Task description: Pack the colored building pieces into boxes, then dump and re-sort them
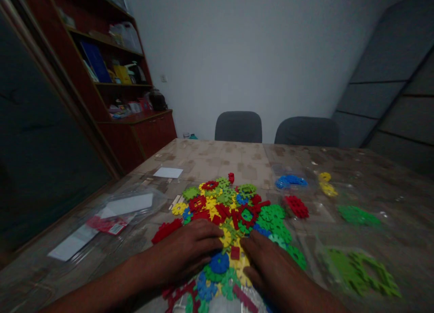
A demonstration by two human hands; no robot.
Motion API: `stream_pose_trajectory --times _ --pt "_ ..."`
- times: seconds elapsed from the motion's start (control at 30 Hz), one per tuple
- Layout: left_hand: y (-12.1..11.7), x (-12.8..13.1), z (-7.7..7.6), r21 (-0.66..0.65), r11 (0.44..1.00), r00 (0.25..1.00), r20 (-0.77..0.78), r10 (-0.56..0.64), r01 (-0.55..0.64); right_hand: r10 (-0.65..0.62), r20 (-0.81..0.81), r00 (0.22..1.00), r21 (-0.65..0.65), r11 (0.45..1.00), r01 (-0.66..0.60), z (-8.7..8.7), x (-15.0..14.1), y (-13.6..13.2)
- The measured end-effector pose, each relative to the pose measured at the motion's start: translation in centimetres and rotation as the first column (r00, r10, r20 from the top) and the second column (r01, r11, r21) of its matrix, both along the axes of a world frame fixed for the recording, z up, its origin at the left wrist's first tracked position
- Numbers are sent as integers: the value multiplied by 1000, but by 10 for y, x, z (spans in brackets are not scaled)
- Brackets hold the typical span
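A heap of plastic gear and connector pieces [212, 208] in red, yellow, green and blue spreads over the table in front of me. My left hand [190, 245] lies on its left side, fingers stretched out over the pieces. On the right side, my right hand [266, 259] touches the heap with its thumb and fingers apart. Between the hands show a blue disc-shaped gear [219, 262] and a small red square piece [235, 252]. Green gears [274, 218] lie beyond the right hand. Neither hand visibly grips a piece; what lies under the palms is hidden.
To the right, clear trays hold blue pieces [290, 182], yellow pieces [327, 186], red pieces [297, 207], green pieces [359, 215] and lime pieces [368, 272]. Plastic packaging [129, 204] and a white card [168, 172] lie left. Two chairs [238, 126] stand behind the table [217, 157].
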State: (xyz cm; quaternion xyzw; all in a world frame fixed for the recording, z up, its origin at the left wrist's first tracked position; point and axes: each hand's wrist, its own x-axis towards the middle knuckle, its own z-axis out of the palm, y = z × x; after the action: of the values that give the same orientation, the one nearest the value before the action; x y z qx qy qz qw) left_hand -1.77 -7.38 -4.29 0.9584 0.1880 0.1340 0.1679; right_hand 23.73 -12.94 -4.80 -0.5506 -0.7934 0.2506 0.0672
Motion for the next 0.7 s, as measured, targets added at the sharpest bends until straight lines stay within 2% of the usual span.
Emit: stream_pose_trajectory --times 0.1,0.23,0.4,0.5,0.6,0.7 --pt "-1 -1 -1 1 1000 1000 -1 7 -7 -30 -39 999 -31 999 29 6 0 -4" --pt "0 -1 1 14 1000 1000 -8 3 -3 -61 -98 993 6 998 62 3 4 -2" --pt "-1 0 3 20 1000 1000 16 1 -1 -55 -206 977 139 987 85 13 22 11" --pt "0 0 2 11 1000 1000 26 2 -3 -87 -146 985 180 977 113 21 38 14" --pt "0 -1 0 10 1000 999 32 7 -7 -116 -86 989 199 971 132 18 52 11" --pt "0 0 0 17 1000 1000 21 5 -6 -65 -119 991 205 975 89 8 53 5"
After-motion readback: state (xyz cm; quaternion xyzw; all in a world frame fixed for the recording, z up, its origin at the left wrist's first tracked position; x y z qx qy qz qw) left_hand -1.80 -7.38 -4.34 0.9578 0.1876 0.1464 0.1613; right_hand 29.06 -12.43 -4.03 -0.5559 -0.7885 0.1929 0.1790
